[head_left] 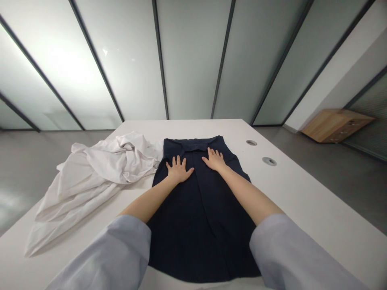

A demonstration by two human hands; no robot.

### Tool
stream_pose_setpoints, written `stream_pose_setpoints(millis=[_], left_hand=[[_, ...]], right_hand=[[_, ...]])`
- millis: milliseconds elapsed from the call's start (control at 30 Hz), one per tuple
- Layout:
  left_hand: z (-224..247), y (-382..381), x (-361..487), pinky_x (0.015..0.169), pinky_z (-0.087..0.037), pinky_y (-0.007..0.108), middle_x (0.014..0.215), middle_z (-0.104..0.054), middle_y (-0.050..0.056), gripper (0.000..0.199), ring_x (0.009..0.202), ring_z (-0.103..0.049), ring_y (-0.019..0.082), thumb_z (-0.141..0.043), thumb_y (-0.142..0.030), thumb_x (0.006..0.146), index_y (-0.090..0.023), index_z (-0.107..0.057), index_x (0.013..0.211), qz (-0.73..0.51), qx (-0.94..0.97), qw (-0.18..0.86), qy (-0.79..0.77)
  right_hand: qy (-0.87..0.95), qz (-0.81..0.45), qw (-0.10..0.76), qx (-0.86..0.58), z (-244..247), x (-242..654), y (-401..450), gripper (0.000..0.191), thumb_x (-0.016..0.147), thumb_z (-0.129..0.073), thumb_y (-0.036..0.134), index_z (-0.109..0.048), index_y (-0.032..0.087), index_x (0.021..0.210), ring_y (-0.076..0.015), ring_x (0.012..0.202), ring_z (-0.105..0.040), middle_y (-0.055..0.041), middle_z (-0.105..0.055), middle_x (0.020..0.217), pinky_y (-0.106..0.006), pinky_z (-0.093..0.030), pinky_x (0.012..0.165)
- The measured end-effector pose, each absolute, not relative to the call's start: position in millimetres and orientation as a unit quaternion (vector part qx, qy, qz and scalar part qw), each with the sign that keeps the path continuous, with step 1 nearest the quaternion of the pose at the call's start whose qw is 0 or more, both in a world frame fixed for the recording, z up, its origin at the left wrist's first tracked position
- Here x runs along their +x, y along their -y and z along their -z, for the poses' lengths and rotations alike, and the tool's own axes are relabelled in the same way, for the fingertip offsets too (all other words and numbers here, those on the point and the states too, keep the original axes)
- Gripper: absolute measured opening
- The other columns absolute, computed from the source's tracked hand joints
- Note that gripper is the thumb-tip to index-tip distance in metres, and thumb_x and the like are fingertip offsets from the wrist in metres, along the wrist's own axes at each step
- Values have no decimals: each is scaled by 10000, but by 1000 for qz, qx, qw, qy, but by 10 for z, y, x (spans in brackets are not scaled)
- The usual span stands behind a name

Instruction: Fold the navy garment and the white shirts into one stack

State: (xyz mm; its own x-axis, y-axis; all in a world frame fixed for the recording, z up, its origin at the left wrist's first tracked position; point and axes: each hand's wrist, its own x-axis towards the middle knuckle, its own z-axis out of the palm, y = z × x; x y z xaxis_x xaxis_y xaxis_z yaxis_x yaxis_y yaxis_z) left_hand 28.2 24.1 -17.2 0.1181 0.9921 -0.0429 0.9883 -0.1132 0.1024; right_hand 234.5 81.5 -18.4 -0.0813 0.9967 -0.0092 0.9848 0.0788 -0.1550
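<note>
A dark navy skirt [187, 225] lies spread in the middle of the white table [302, 225], its waistband short of the far edge. The left hand [179, 170] and right hand [214, 160] rest palm down on its upper part, fingers spread, gripping nothing, a strip of fabric between them. Rumpled white cloth [111, 165] crowds the left, meeting the skirt's upper side and covering part of the table's left edge. Rightward, a broad stretch of tabletop with two round inserts [269, 161] gives more room.
</note>
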Motion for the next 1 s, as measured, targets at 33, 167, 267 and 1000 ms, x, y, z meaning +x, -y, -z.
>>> stream_pose_setpoints(millis=[33,167,267,1000], left_hand=[[184,-205,275,1073,-106,676,1578,-151,144,845,1433,-81,408,-209,-746,831,-236,-242,1503,-19,749,51,-661],[189,-100,279,1074,-105,676,1579,-150,141,863,1436,-64,404,-214,-763,818,-240,-241,1504,-12,760,53,-648],[177,-86,299,1069,-102,683,1579,-151,138,861,1434,-53,413,-214,-762,819,-242,-243,1504,-10,761,54,-647],[98,-675,305,1092,-227,565,1492,-361,159,714,1380,-273,345,-289,-644,878,-166,-444,1386,-70,776,-23,-627]], right_hand=[[734,-64,43,-675,189,2344,-761,773,916,-231,635,-153,160,1521,-349,1418,-163,-152,-197,1561,-517,-113,1125],[728,-80,21,-681,238,2320,-499,848,860,-193,748,-227,205,1510,-411,1418,-93,-152,-149,1572,-601,-46,1103],[723,-92,12,-684,256,2298,-354,887,831,-178,787,-232,221,1511,-438,1412,-66,-152,-134,1575,-644,-30,1082],[732,-68,45,-676,125,2285,-866,757,912,-208,652,-286,171,1492,-380,1419,-123,-153,-191,1561,-565,-95,1114]])
